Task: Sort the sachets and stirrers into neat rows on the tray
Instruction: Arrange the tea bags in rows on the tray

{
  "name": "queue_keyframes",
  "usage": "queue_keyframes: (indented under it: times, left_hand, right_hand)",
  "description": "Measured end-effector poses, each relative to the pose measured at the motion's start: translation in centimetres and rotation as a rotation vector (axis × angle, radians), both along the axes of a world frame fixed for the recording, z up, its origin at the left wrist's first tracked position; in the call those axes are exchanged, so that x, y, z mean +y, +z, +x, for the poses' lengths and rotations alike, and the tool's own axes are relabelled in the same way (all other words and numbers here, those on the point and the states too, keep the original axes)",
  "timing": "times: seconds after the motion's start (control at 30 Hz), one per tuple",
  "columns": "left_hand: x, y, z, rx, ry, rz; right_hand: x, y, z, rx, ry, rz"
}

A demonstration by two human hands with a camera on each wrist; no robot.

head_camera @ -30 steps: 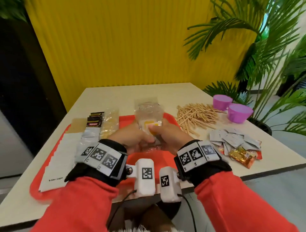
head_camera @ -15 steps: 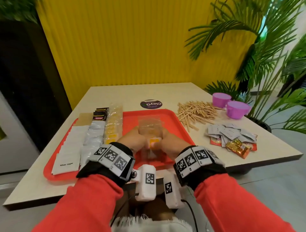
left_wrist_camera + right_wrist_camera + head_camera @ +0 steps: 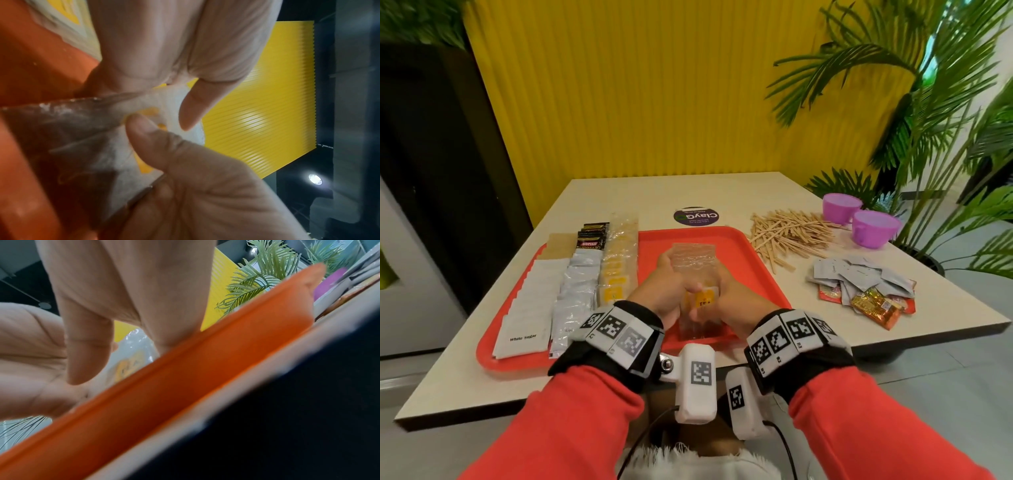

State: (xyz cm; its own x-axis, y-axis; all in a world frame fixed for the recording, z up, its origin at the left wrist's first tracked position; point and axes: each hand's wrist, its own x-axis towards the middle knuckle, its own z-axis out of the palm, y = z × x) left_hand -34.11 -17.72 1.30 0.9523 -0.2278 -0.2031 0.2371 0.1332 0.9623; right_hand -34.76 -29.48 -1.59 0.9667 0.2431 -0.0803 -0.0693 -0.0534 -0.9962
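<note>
Both hands, left hand (image 3: 666,291) and right hand (image 3: 729,294), pinch clear floppy yellow-labelled sachets (image 3: 697,274) over red plastic tray (image 3: 763,274); light, slippery; grip edges.

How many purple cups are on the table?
2. Both stand at the far right of the table, beyond the pile of wooden stirrers: the farther cup and the nearer cup, which overlaps it in the head view. None looks hidden.

A pale table (image 3: 619,195) carries a red tray (image 3: 750,253), a round purple sticker (image 3: 697,217), scattered wooden stirrers (image 3: 787,234), two purple cups (image 3: 859,219) and a heap of loose sachets (image 3: 859,281).
</note>
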Motion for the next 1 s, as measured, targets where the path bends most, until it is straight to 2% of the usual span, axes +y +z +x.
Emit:
queue_keyframes:
  times: [0.07,0.13,0.2,0.27,0.33,0.43,0.57,0.67,0.8,0.9,1.0]
  left_hand:
    - [-0.1,-0.1,0.1,0.002,0.044,-0.011]
    - [-0.3,-0.1,0.2,-0.007,0.072,0.026]
    - [-0.3,0.1,0.3,-0.036,0.074,0.131]
    - [-0.3,0.5,0.2,-0.085,0.069,0.254]
    - [-0.2,1.1,-0.2,-0.118,0.07,0.301]
    - [0.1,2.9,-0.5,-0.107,0.049,0.244]
    - [0.7,6.1,0.9,-0.122,-0.018,0.241]
    - [1.9,9.3,3.1,-0.187,-0.062,0.434]
    - [3.7,13.2,6.5,-0.325,-0.112,0.845]
    - [4.4,14.2,8.7,-0.406,-0.183,1.091]
    - [4.2,13.8,11.1,-0.402,-0.271,1.246]
  right_hand:
    - [0.0,0.0,0.0,0.033,-0.025,0.0]
    - [-0.3,-0.3,0.2,0.046,-0.05,-0.086]
    - [-0.3,-0.1,0.1,0.049,-0.062,-0.211]
    - [-0.2,0.1,0.0,0.042,-0.07,-0.254]
    - [-0.4,0.7,-0.2,-0.023,-0.06,-0.213]
    - [-0.7,3.1,-0.8,-0.076,0.03,-0.092]
    - [-0.9,5.7,0.9,-0.031,0.091,-0.07]
    - [-0.7,7.9,2.9,0.002,0.111,-0.032]
    - [0.2,9.3,5.8,0.043,0.148,-0.055]
    - [1.2,9.1,8.0,0.096,0.131,-0.093]
    - [2.0,8.0,10.1,0.166,0.104,-0.182]
